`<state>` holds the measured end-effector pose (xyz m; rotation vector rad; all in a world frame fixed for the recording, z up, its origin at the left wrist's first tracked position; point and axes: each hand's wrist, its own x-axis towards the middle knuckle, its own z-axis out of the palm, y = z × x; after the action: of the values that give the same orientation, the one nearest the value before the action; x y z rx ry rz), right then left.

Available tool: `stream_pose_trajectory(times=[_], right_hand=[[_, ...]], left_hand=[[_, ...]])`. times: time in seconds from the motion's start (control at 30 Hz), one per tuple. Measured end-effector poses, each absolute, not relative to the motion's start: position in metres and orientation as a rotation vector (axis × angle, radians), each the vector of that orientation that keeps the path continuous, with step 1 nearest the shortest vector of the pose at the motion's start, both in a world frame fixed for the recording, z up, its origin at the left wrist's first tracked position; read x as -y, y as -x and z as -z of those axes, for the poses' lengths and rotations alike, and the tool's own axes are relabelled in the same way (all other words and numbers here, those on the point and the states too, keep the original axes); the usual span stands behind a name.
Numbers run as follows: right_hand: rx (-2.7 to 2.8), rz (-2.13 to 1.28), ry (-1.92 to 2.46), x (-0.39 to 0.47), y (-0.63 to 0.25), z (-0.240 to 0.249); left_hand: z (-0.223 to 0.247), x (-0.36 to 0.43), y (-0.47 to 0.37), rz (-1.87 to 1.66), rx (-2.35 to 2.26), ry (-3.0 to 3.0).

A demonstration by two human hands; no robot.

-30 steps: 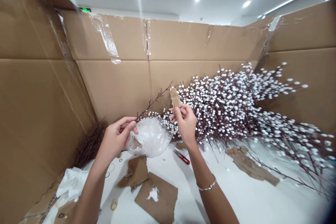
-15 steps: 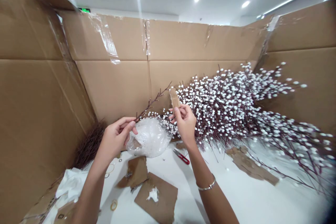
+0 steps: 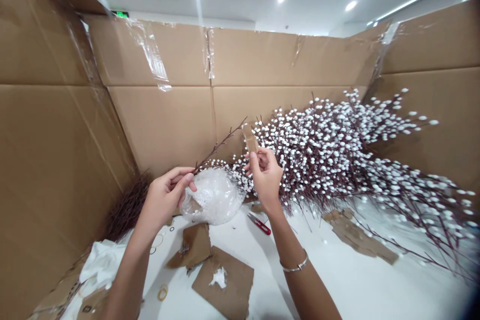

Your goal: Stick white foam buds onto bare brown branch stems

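Note:
Between the fingertips of my left hand (image 3: pixel 170 192) is the lower end of a bare brown artificial branch (image 3: pixel 217 147), which slants up to the right. My right hand (image 3: pixel 267 176) pinches a narrow strip of cardboard (image 3: pixel 250 138) upright, close to the branch's tip but apart from it. Below and between the hands sits a clear plastic bag (image 3: pixel 217 197) of small white beads. A large pile of brown branches with white berries (image 3: pixel 322 150) lies just beyond my right hand.
Red thread snips (image 3: pixel 259 223) lie on the white table (image 3: pixel 318 285). Torn cardboard pieces (image 3: pixel 228 285), one with a white blob, are in front, with a yellow rubber band (image 3: pixel 162 292) nearby. Bare brown stems (image 3: pixel 125 207) are heaped left. Tall cardboard walls (image 3: pixel 157 125) enclose the table.
My right hand, with the cardboard strip, has shifted slightly to the right. My left hand stays in place, while the branch tip has moved a little to the right.

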<state>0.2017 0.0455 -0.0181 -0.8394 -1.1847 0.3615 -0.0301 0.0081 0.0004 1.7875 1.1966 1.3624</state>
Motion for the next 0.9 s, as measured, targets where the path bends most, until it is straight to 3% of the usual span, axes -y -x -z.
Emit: stream_pose_trajectory(times=[0.9], right_hand=[[1.251,-0.293,0.857,-0.0445,-0.2000,0.0197]], left_hand=[[-0.0009,-0.0070,0.0305,-1.383,-1.209,-1.771]])
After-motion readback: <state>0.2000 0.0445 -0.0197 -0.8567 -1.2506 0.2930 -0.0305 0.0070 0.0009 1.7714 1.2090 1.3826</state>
